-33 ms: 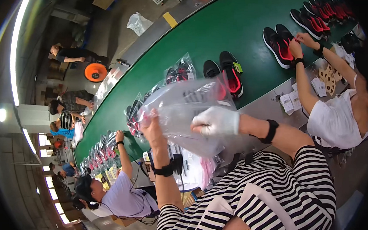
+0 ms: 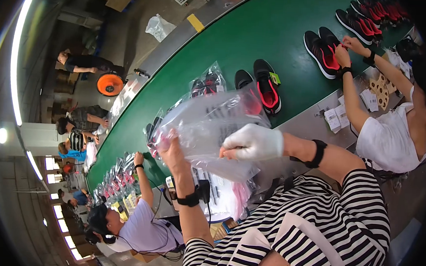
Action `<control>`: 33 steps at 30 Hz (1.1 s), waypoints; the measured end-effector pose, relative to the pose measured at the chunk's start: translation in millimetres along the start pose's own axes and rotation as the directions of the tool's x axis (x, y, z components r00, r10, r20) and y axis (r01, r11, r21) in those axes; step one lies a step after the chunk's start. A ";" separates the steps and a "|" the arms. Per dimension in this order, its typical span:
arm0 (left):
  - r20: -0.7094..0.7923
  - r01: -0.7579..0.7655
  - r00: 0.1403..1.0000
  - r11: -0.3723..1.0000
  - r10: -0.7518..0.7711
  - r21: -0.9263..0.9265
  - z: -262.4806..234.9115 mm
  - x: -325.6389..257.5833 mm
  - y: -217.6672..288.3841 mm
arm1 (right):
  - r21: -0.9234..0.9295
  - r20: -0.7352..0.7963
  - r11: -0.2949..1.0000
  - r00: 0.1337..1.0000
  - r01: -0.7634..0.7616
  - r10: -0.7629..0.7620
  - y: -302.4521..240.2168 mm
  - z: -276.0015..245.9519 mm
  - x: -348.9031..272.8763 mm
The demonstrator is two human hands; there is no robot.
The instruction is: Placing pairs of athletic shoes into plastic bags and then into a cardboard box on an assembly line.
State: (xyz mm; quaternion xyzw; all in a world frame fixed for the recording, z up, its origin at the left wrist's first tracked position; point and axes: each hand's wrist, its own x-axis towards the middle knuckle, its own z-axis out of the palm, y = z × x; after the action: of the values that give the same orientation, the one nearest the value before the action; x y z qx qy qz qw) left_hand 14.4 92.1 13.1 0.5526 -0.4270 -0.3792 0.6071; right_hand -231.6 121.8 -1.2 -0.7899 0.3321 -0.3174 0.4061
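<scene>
Clear plastic bag (image 2: 209, 118), one; unbagged black shoes (image 2: 266, 82) just beyond it, two. Pinching the bag: bare left hand (image 2: 174, 154), raised; gloved right hand (image 2: 254, 142), curled, pointing leftward.

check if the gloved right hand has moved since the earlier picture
Yes, the right hand has shifted slightly, its cuff now farther right, judged against the yellow strip.
</scene>
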 end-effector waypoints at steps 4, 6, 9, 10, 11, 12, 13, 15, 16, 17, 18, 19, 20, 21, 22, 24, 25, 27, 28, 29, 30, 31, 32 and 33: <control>-0.126 -0.143 0.981 0.988 0.150 0.060 21.9 -9.3 26.0 | 0.367 -0.493 0.929 0.835 -0.055 0.244 48.7 -28.6 -3.3; -0.094 -0.170 0.978 0.973 0.186 0.154 32.3 -7.4 23.6 | 0.031 -0.528 0.910 0.766 -0.414 0.367 114.9 -33.4 -9.0; -0.027 -0.240 0.963 0.901 0.268 0.362 40.4 2.6 10.1 | -0.500 -0.247 0.624 0.790 -0.600 0.561 159.0 -7.3 10.1; 0.031 -0.285 0.952 0.842 0.305 0.458 43.9 6.4 4.5 | -0.600 -0.157 0.587 0.799 -0.544 0.580 167.3 10.8 13.5; 0.041 -0.280 0.955 0.848 0.294 0.450 46.1 9.9 0.4 | -0.643 0.013 0.569 0.735 -0.513 0.678 174.2 26.3 22.8; 0.040 -0.289 0.948 0.806 0.315 0.517 44.6 13.0 -4.1 | -0.690 0.075 0.555 0.717 -0.465 0.693 171.7 42.0 34.6; 0.056 -0.302 0.942 0.768 0.330 0.565 49.7 13.3 -9.4 | -0.671 -0.098 0.542 0.785 -0.506 0.612 202.1 72.2 30.1; -0.018 -0.189 0.972 0.821 0.235 0.539 31.4 12.6 -10.6 | -0.647 -0.088 0.572 0.795 -0.504 0.601 199.3 74.4 38.0; -0.038 -0.164 0.977 0.858 0.208 0.487 30.8 11.6 -10.4 | -0.630 -0.048 0.619 0.820 -0.468 0.571 198.2 64.8 32.4; -0.050 -0.144 0.982 0.891 0.183 0.430 32.5 13.7 -12.5 | -0.611 -0.016 0.662 0.844 -0.433 0.537 200.4 53.4 27.7; -0.039 -0.151 0.982 0.900 0.183 0.409 31.9 16.3 -17.3 | -0.544 -0.023 0.692 0.833 -0.475 0.553 201.8 38.2 18.5; -0.038 -0.113 0.990 0.940 0.132 0.321 30.7 19.4 -24.8 | -0.473 -0.032 0.716 0.822 -0.513 0.568 203.9 20.9 6.4; -0.030 -0.072 0.996 0.969 0.081 0.235 27.6 20.9 -29.7 | -0.490 -0.046 0.718 0.837 -0.494 0.545 205.3 5.6 -5.3; -0.015 -0.077 0.996 0.973 0.082 0.218 21.4 22.2 -32.5 | -0.516 -0.041 0.736 0.871 -0.439 0.490 200.1 -11.1 -14.5; 0.043 0.003 0.999 0.980 -0.011 0.199 16.0 24.3 -35.2 | -0.510 -0.049 0.738 0.872 -0.442 0.487 193.2 -24.1 -20.0; 0.108 0.063 0.991 0.982 -0.083 0.179 17.0 24.3 -36.6 | -0.400 -0.088 0.793 0.880 -0.460 0.466 161.5 -48.4 -19.6; 0.077 0.073 0.993 0.988 -0.084 0.139 25.7 23.9 -37.2 | -0.361 -0.235 0.845 0.915 -0.395 0.327 154.5 -55.7 -25.3; 0.051 0.072 0.995 0.986 -0.080 0.150 21.7 30.0 -43.7 | -0.116 -0.303 0.883 0.862 -0.456 0.405 109.7 -84.1 -28.4; 0.078 0.059 0.994 0.980 -0.075 0.188 25.1 34.7 -46.2 | 0.104 -0.367 0.905 0.830 -0.412 0.420 93.7 -92.9 -39.4; 0.066 0.097 0.990 0.946 -0.123 0.310 28.8 36.7 -43.8 | 0.318 -0.403 0.887 0.799 -0.335 0.446 81.0 -103.9 -53.1; 0.152 0.014 0.986 0.942 -0.069 0.336 41.1 32.7 -35.0 | 0.254 -0.436 0.864 0.746 -0.435 0.504 63.7 -119.2 -71.1; 0.149 0.018 0.987 0.962 -0.060 0.273 58.0 30.8 -34.2 | 0.005 -0.573 0.836 0.683 -0.549 0.453 70.0 -123.6 -107.6; 0.138 0.013 0.989 0.977 -0.043 0.214 67.0 30.9 -33.5 | 0.341 -0.638 0.927 0.686 -0.156 0.350 77.7 -118.8 -128.6; 0.198 -0.016 0.980 0.980 -0.025 0.200 75.4 33.3 -35.2 | 0.567 -0.720 0.774 0.626 0.280 0.300 80.1 -111.3 -140.6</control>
State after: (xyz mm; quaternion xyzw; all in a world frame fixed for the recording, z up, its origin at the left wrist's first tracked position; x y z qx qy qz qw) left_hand -44.3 31.3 -16.7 0.5710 -0.5204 -0.3891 0.5017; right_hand -420.1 148.0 -49.9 -0.3855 0.3516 -0.7162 0.4635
